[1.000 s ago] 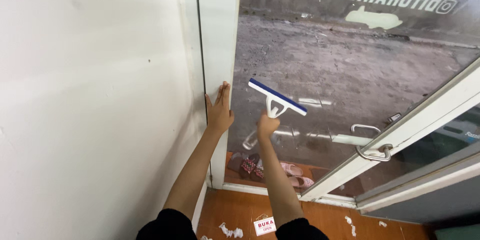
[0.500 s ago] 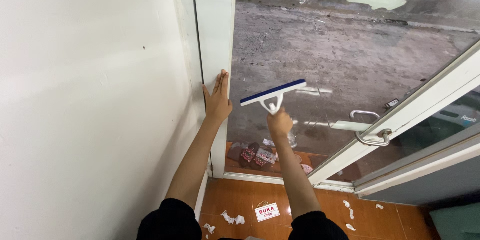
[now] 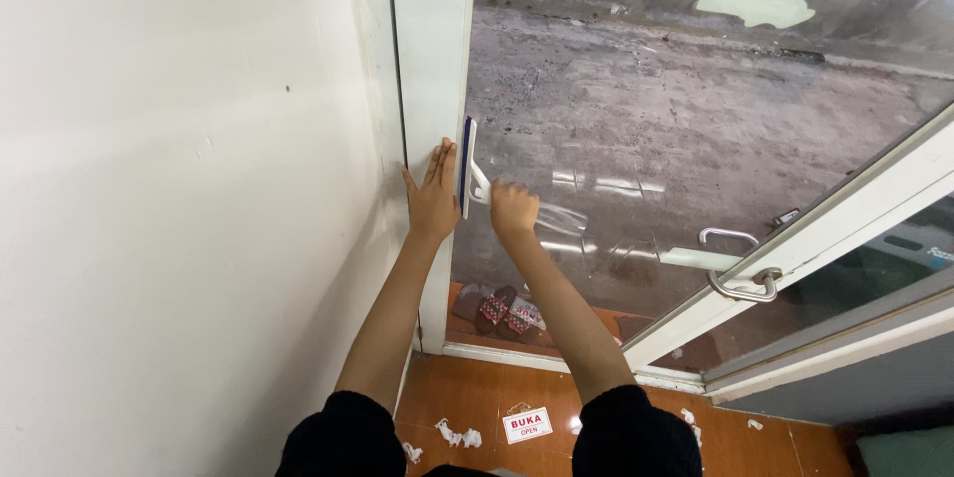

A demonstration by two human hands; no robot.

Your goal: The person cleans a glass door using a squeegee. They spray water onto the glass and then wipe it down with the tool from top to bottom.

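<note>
My right hand (image 3: pixel 513 210) grips the white handle of a squeegee (image 3: pixel 468 167) with a blue blade. The blade stands upright against the glass pane (image 3: pixel 646 129), right at the pane's left edge. My left hand (image 3: pixel 434 197) lies flat with fingers together on the white door frame (image 3: pixel 429 50), just left of the blade. Both arms reach up from the bottom of the view in dark sleeves.
A white wall (image 3: pixel 179 189) fills the left side. A glass door with a metal handle (image 3: pixel 740 283) stands ajar at the right. Sandals (image 3: pixel 497 310) lie outside behind the glass. Paper scraps (image 3: pixel 452 434) and a small sign (image 3: pixel 527 425) lie on the orange floor tiles.
My right hand has swung the squeegee from a slanted position out on the glass to upright at the pane's left edge, beside my left hand. My left hand stayed on the frame.
</note>
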